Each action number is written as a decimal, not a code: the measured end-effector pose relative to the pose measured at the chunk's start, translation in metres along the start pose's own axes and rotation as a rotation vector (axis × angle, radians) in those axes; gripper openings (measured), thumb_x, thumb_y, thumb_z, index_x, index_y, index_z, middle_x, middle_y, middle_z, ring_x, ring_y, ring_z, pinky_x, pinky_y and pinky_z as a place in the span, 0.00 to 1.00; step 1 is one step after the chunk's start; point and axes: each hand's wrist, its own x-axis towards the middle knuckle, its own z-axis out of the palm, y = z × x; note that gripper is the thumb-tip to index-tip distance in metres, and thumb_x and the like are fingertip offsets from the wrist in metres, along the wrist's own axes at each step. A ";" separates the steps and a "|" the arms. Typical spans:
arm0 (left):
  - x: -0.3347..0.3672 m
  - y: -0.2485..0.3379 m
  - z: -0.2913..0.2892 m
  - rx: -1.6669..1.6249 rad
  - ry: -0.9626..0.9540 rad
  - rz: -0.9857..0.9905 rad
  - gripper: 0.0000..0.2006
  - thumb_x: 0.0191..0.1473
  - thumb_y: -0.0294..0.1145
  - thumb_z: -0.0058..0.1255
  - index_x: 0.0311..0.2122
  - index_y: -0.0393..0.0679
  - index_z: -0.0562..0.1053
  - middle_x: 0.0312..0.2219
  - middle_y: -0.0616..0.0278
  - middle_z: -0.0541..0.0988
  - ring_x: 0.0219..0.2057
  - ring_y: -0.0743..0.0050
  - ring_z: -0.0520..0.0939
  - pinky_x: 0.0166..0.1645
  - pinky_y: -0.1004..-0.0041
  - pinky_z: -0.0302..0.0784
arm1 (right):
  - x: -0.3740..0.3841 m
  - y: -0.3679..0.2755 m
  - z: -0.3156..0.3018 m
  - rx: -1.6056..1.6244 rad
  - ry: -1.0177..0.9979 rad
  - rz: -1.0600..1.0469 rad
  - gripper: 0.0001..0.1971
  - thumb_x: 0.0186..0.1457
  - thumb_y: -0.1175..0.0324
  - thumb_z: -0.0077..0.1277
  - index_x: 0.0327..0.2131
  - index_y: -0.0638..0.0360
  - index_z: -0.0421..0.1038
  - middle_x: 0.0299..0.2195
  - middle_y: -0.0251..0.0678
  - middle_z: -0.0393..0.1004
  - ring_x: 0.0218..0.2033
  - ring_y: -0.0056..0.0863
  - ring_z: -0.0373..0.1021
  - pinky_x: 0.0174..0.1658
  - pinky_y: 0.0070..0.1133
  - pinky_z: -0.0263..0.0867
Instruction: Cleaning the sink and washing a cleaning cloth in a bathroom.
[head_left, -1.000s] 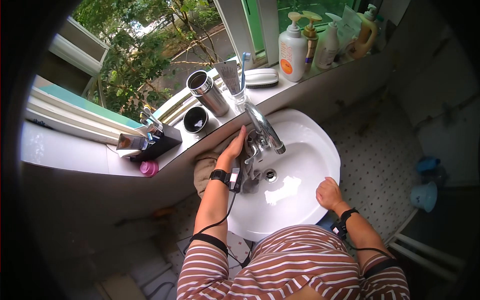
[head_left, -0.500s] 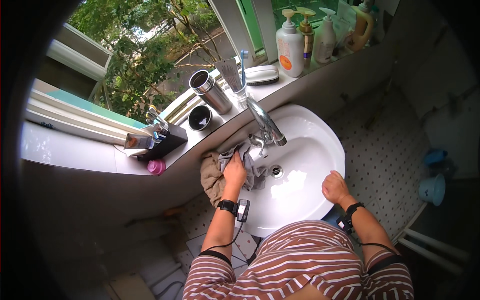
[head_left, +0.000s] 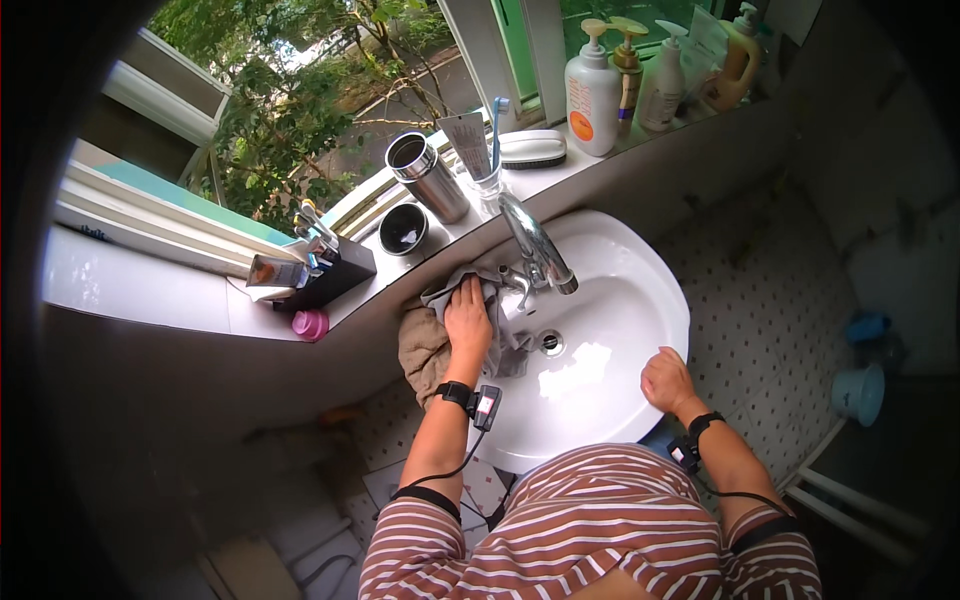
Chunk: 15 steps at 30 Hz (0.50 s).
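**Inspector:** Left hand [head_left: 468, 322] lies flat, fingers together, pressing a grey cloth [head_left: 505, 340] against the back rim of the white sink [head_left: 640, 300], just left of the tap [head_left: 535, 245]. It is a palm press, not a pinch. Right hand [head_left: 668, 380] rests with fingers curled over the front rim of the sink, holding nothing.

**Assistant:** How will the cloth handle?

**Inspector:** Judged soft, limp and light; probably damp, so it should cling and fold under the palm. It drapes partly into the bowl, above the drain [head_left: 551, 342]. A brownish towel [head_left: 422, 350] hangs over the sink edge, touching it on the left. Best hold: bunch the middle under the palm, or pinch a loose corner.

**Assistant:** Surroundings?

**Inspector:** On the ledge behind: a steel flask [head_left: 428, 178], a dark cup [head_left: 404, 229], a glass with a toothbrush [head_left: 497, 125], and pump bottles [head_left: 592, 90].
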 end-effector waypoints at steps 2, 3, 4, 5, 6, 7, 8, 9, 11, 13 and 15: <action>-0.007 -0.009 -0.001 0.022 0.029 -0.009 0.25 0.42 0.24 0.41 0.51 0.35 0.61 0.45 0.52 0.69 0.43 0.57 0.71 0.44 0.68 0.68 | -0.001 0.003 0.001 0.000 0.005 0.001 0.02 0.35 0.73 0.49 0.15 0.57 0.68 0.20 0.35 0.67 0.28 0.32 0.66 0.51 0.32 0.58; -0.009 -0.012 -0.002 0.042 0.055 -0.014 0.26 0.41 0.24 0.42 0.51 0.35 0.61 0.46 0.52 0.68 0.43 0.58 0.71 0.45 0.69 0.67 | -0.002 0.003 0.003 0.000 0.011 0.007 0.02 0.35 0.72 0.49 0.15 0.56 0.68 0.20 0.34 0.67 0.28 0.32 0.66 0.51 0.33 0.58; -0.008 -0.014 -0.001 -0.045 0.050 -0.027 0.25 0.40 0.23 0.42 0.50 0.35 0.62 0.46 0.51 0.69 0.44 0.56 0.70 0.45 0.68 0.67 | -0.002 0.004 0.003 0.003 0.012 0.008 0.02 0.35 0.72 0.49 0.15 0.56 0.68 0.20 0.34 0.67 0.28 0.32 0.66 0.51 0.33 0.58; -0.006 -0.017 -0.001 -0.042 0.049 -0.027 0.25 0.40 0.23 0.42 0.50 0.35 0.62 0.46 0.51 0.69 0.44 0.56 0.70 0.45 0.68 0.67 | 0.000 0.005 0.003 -0.015 0.003 -0.003 0.02 0.35 0.72 0.49 0.15 0.56 0.68 0.20 0.34 0.67 0.28 0.31 0.66 0.51 0.33 0.58; -0.004 -0.020 -0.002 -0.089 0.049 0.009 0.25 0.40 0.21 0.42 0.50 0.35 0.62 0.45 0.50 0.69 0.44 0.55 0.70 0.45 0.67 0.67 | 0.001 0.005 0.002 -0.035 -0.006 -0.012 0.02 0.35 0.72 0.49 0.15 0.56 0.68 0.20 0.34 0.67 0.28 0.31 0.66 0.51 0.33 0.58; -0.001 -0.023 -0.002 -0.138 0.049 0.046 0.25 0.39 0.20 0.41 0.49 0.34 0.62 0.44 0.50 0.70 0.44 0.54 0.70 0.46 0.67 0.67 | 0.001 0.003 0.002 -0.035 -0.006 -0.012 0.02 0.35 0.72 0.49 0.15 0.56 0.68 0.20 0.34 0.67 0.28 0.31 0.66 0.51 0.33 0.58; 0.003 -0.024 -0.003 -0.142 0.051 0.045 0.25 0.39 0.20 0.41 0.49 0.34 0.62 0.44 0.50 0.70 0.44 0.54 0.70 0.46 0.67 0.67 | 0.002 0.002 0.000 -0.016 -0.004 -0.010 0.02 0.35 0.72 0.49 0.15 0.57 0.68 0.19 0.35 0.67 0.28 0.31 0.66 0.51 0.32 0.58; 0.008 -0.024 -0.004 -0.196 0.018 0.135 0.25 0.39 0.19 0.41 0.49 0.35 0.62 0.44 0.51 0.70 0.44 0.54 0.70 0.46 0.66 0.67 | 0.002 0.001 -0.001 0.002 -0.002 -0.007 0.02 0.35 0.72 0.50 0.15 0.58 0.69 0.19 0.35 0.67 0.27 0.32 0.66 0.50 0.31 0.58; 0.020 -0.018 -0.004 -0.256 -0.011 0.221 0.26 0.39 0.19 0.41 0.49 0.36 0.63 0.43 0.51 0.71 0.45 0.54 0.70 0.46 0.65 0.67 | 0.003 0.001 -0.001 -0.005 -0.003 -0.008 0.02 0.35 0.72 0.50 0.15 0.58 0.69 0.19 0.35 0.67 0.27 0.32 0.66 0.50 0.31 0.58; 0.034 -0.006 -0.004 -0.341 -0.011 0.222 0.25 0.39 0.17 0.41 0.48 0.37 0.63 0.43 0.50 0.71 0.45 0.53 0.69 0.48 0.63 0.66 | 0.003 -0.001 0.000 -0.011 -0.007 -0.014 0.03 0.35 0.72 0.50 0.15 0.58 0.69 0.19 0.35 0.67 0.27 0.32 0.66 0.50 0.31 0.58; 0.048 0.001 -0.007 -0.378 -0.009 0.210 0.26 0.37 0.16 0.41 0.48 0.38 0.64 0.42 0.52 0.71 0.46 0.53 0.69 0.48 0.62 0.65 | 0.002 -0.001 0.000 -0.023 -0.028 0.006 0.02 0.35 0.72 0.50 0.15 0.58 0.69 0.19 0.35 0.67 0.28 0.31 0.66 0.50 0.31 0.58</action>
